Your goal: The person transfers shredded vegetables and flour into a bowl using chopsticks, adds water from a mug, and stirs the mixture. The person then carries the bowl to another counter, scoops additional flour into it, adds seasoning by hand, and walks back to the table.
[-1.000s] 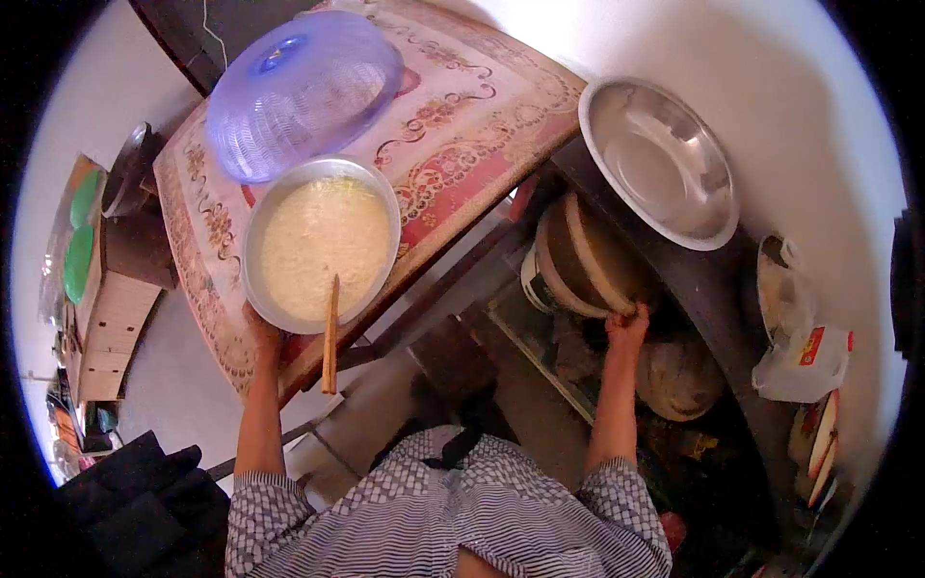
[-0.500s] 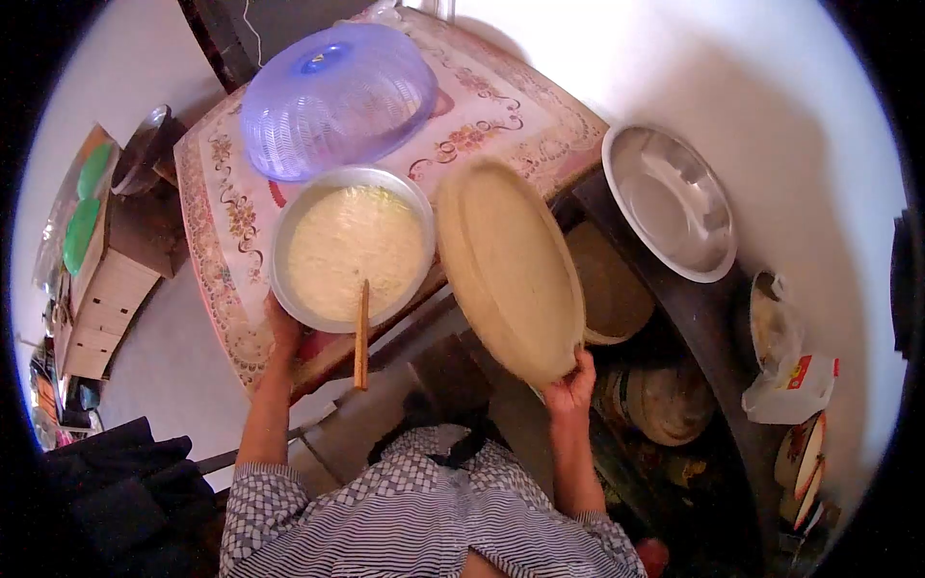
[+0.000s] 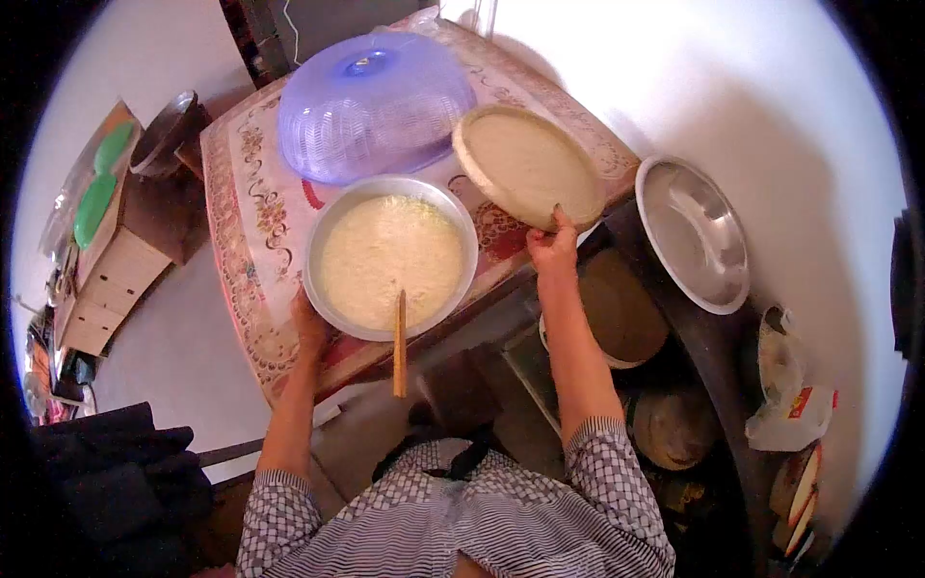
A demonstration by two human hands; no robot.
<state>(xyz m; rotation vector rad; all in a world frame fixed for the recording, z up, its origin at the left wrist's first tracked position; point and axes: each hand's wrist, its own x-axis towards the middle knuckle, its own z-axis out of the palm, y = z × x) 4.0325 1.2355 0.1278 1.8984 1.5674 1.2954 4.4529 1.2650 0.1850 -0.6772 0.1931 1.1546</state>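
Note:
A metal basin (image 3: 322, 223) sits at the front edge of the table, filled with pale yellow batter (image 3: 381, 255). Wooden chopsticks (image 3: 400, 356) lean out of the batter over the near rim. My left hand (image 3: 308, 323) is closed against the basin's lower left side, its fingers mostly hidden by the basin. In my right hand (image 3: 553, 246) is the near edge of a round tan lid (image 3: 530, 164) with a raised rim, thumb on top. The lid is over the right part of the table, right of the basin; whether it touches the cloth I cannot tell.
A purple mesh food cover (image 3: 376, 116) stands behind the basin on the flowered tablecloth (image 3: 252, 222). To the right are an empty steel bowl (image 3: 689, 231) on a dark ledge and a white plastic bag (image 3: 795, 419). A large round pot (image 3: 617, 308) stands below the table's right side.
My right hand has carried the lid up and away from me, from in front of the table's edge to above its right side. My left hand stays at the basin; the view has shifted slightly.

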